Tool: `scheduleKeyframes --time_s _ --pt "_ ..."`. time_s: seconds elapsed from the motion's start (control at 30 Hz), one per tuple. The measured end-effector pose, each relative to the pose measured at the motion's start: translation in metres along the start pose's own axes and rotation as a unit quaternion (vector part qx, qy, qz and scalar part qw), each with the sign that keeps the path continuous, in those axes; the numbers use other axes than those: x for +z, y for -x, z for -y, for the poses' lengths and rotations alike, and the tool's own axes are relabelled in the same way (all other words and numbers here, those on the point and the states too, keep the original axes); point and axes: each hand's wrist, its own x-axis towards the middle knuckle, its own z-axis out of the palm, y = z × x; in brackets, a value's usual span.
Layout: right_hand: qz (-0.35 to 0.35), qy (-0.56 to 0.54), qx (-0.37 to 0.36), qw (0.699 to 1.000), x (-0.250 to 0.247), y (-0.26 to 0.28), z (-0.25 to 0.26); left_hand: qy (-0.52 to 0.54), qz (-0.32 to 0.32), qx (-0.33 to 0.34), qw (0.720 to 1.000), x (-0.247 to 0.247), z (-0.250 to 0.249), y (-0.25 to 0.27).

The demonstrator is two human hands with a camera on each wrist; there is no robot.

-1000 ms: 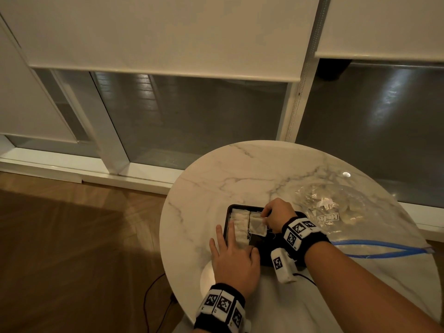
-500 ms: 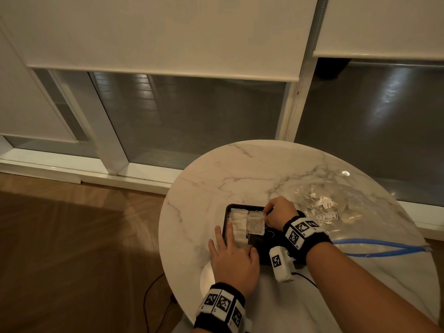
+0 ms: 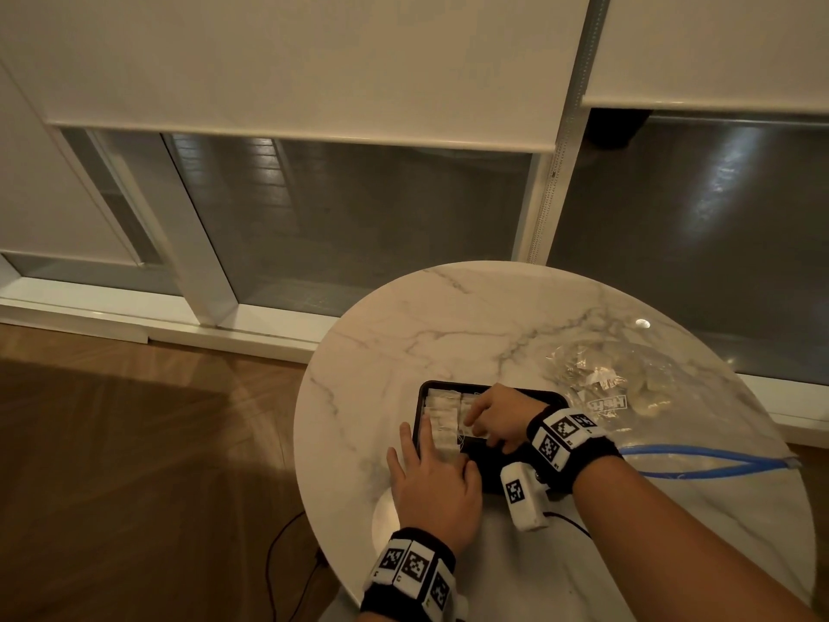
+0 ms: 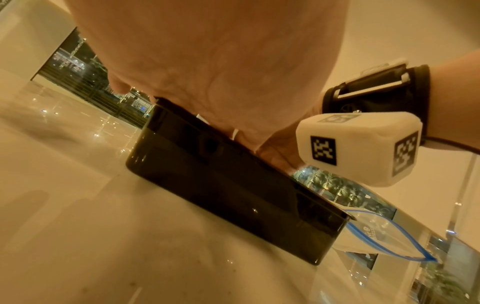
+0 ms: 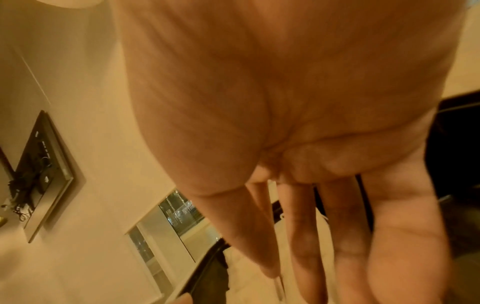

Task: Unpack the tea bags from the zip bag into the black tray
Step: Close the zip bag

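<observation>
Left hand [image 3: 434, 482] flat on glossy tray [image 3: 493, 469] edge, right hand [image 3: 498, 417] straight-fingered on papery tea bags [image 3: 442, 424], crinkly zip bag [image 3: 628, 388] beyond.

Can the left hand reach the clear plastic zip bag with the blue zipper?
Probably not easily: the left hand rests at the black tray, and the right hand lies between it and the zip bag.

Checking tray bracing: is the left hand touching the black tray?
Touching. Head view shows the left hand flat over the black tray's near-left corner; left wrist view shows the palm against its rim.
</observation>
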Motion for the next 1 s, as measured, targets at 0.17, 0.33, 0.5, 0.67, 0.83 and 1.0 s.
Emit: scheduleKeyframes --time_s 0.17,0.33,0.5,0.67,0.83,1.0 --pt "-0.114 -0.13 -0.063 0.983 -0.014 0.032 -0.007 0.051 -0.028 0.015 0.998 -0.022 -0.01 0.0" --pt "-0.299 -0.341 -0.11 0.884 -0.015 0.091 -0.047 0.159 -0.064 0.121 0.978 -0.036 -0.031 -0.007" --pt "-0.385 -0.365 -0.068 0.845 0.014 0.122 -0.11 0.174 -0.003 0.258 0.95 -0.038 -0.079 -0.007" --pt "-0.427 -0.288 0.002 0.857 0.013 0.138 -0.155 0.014 0.103 0.315 0.943 -0.028 -0.136 -0.011" --pt "-0.406 0.071 -0.027 0.911 0.004 0.14 -0.172 -0.152 0.165 0.326 0.918 -0.013 -0.16 -0.021" --pt "-0.274 0.151 0.036 0.949 0.007 0.127 -0.171 -0.178 0.15 0.314 0.92 -0.012 -0.164 -0.03"
